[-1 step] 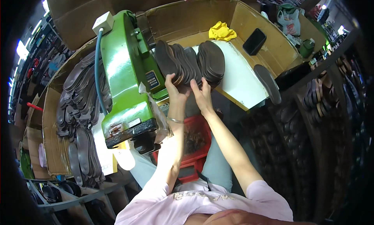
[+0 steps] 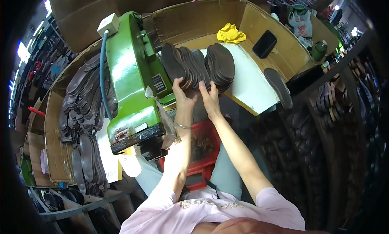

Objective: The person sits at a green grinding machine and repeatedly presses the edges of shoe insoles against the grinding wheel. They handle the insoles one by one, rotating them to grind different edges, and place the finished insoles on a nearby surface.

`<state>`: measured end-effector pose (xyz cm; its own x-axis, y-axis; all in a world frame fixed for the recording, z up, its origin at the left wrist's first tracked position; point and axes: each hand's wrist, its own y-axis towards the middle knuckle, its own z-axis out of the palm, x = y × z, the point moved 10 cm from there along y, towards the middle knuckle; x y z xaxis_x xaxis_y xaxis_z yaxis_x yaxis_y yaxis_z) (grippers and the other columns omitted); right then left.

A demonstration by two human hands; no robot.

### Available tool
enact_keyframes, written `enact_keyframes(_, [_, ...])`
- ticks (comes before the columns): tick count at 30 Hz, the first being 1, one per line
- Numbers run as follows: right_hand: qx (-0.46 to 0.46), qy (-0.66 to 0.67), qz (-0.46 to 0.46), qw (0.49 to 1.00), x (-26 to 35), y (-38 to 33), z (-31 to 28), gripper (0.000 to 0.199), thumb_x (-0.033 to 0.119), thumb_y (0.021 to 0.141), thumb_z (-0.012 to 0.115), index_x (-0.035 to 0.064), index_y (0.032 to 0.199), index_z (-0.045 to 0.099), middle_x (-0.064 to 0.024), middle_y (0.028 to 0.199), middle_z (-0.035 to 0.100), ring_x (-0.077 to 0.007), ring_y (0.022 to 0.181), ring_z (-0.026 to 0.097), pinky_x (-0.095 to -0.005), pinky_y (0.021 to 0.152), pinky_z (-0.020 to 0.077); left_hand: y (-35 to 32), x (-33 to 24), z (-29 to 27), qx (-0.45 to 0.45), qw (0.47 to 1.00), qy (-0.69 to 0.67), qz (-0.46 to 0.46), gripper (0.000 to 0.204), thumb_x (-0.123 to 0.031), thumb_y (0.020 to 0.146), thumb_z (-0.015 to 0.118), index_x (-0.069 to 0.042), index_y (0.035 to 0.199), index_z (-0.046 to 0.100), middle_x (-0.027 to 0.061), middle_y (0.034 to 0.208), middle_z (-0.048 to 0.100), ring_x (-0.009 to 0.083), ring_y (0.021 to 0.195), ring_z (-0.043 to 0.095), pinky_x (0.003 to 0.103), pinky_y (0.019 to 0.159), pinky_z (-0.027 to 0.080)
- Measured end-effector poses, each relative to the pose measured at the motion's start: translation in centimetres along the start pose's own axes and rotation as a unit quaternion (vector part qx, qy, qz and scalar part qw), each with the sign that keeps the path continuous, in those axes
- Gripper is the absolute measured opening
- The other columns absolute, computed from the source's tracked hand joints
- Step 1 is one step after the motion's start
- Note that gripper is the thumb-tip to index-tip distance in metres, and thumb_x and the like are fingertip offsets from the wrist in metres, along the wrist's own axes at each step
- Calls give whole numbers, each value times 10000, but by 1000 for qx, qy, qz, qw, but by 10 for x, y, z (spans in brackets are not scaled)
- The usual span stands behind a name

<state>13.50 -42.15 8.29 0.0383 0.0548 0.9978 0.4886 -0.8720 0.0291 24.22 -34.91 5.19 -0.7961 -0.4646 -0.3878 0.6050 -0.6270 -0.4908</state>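
At the far left, a heap of dark insoles [image 2: 83, 112] fills a cardboard tray [image 2: 52, 145]. Next to it stands a green machine [image 2: 131, 78]. The left hand [image 2: 181, 95] has its fingers clamped on the left end of a fanned stack of dark shoe soles [image 2: 198, 66], which rests on the white desk [image 2: 251, 82]. The right hand [image 2: 210, 98] touches the stack just beside it, fingers together against the soles. Farther right lie a yellow cloth [image 2: 231, 32], a black phone [image 2: 264, 43] and a single sole [image 2: 278, 87].
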Motion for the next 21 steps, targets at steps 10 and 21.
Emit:
enact_keyframes(10, [-99, -81, -9, 992, -11, 34, -4, 635, 440, 812, 676, -4, 1165, 392, -262, 1160, 504, -320, 1098, 510, -376, 917, 393, 2, 4, 18, -8, 996, 91, -12, 290, -388, 680, 625, -148, 842, 606, 12, 867, 633, 187, 841, 564, 428, 821, 390])
enact_keyframes(21, [-35, 2, -10, 999, -35, 1, -5, 509, 200, 675, 686, -30, 1024, 395, -196, 973, 484, -293, 975, 497, -370, 843, 407, -30, 3, 3, 5, 995, 44, 94, 146, -226, 716, 613, -96, 782, 598, 42, 755, 638, 186, 680, 599, 307, 636, 479])
